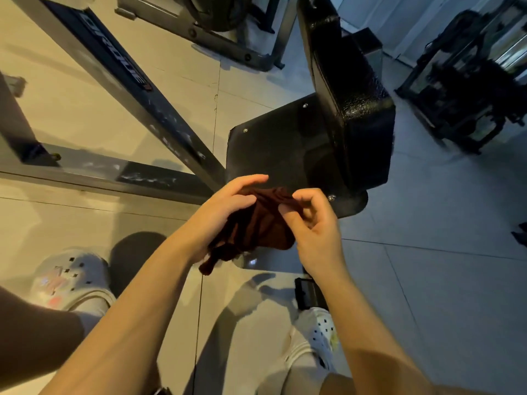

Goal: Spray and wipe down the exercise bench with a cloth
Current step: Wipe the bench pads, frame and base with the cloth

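A black padded exercise bench (288, 149) stands in front of me, its seat facing me and its backrest (350, 89) rising behind it. A dark maroon cloth (262, 223) is bunched between my hands, just above the seat's near edge. My left hand (225, 206) holds the cloth from the left with fingers draped over it. My right hand (313, 223) pinches the cloth's upper right edge between thumb and fingertips. No spray bottle is in view.
Grey steel frame beams (122, 78) of a gym machine cross the tiled floor on the left. More dark equipment (467, 89) stands at the back right. My feet in white perforated clogs (71, 280) are planted on either side below the bench.
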`<state>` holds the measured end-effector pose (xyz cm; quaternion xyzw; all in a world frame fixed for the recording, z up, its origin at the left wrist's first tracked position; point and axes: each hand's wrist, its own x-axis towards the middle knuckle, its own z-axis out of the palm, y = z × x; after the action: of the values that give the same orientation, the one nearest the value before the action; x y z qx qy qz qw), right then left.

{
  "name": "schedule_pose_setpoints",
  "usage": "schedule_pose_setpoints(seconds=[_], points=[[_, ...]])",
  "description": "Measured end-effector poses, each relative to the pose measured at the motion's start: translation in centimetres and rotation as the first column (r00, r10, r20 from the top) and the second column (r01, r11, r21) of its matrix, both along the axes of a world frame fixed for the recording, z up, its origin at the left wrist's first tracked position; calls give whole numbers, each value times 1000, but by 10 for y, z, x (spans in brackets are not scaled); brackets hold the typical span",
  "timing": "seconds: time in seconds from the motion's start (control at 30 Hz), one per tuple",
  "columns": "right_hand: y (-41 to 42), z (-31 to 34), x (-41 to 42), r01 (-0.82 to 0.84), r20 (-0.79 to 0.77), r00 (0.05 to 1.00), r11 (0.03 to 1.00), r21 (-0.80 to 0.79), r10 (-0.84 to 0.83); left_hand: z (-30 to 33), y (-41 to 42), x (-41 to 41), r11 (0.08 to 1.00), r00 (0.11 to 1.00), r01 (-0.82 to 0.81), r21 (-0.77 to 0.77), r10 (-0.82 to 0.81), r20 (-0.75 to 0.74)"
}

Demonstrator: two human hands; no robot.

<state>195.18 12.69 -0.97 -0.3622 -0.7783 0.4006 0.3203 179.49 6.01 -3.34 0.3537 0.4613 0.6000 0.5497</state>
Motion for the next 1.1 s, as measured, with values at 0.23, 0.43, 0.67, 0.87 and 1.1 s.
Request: schedule_pose_setpoints(seconds=[0.23, 0.43, 0.67, 0.87, 1.1], points=[[-3, 51, 9, -98, 259, 965, 973, 209, 41, 46, -14, 9, 964, 758, -226, 139, 264, -597], [-19, 92, 9, -166, 250, 963, 951, 262, 99, 91, -31, 32, 963, 958, -186, -195, 133, -255], [-35, 107, 5, -201, 93, 973, 973, -110, 212, 125, -43, 11, 966, 953, -166, -197, 105, -285], [-32, 116, -13, -253, 16, 965, 948, -194, 261, 150, -43, -12, 969, 930, -139, -203, 58, -363], [-8, 137, -15, -160, 332, 940, 964, 211, 83, 193, -34, -41, 918, 707, -255, -304, -38, -706]])
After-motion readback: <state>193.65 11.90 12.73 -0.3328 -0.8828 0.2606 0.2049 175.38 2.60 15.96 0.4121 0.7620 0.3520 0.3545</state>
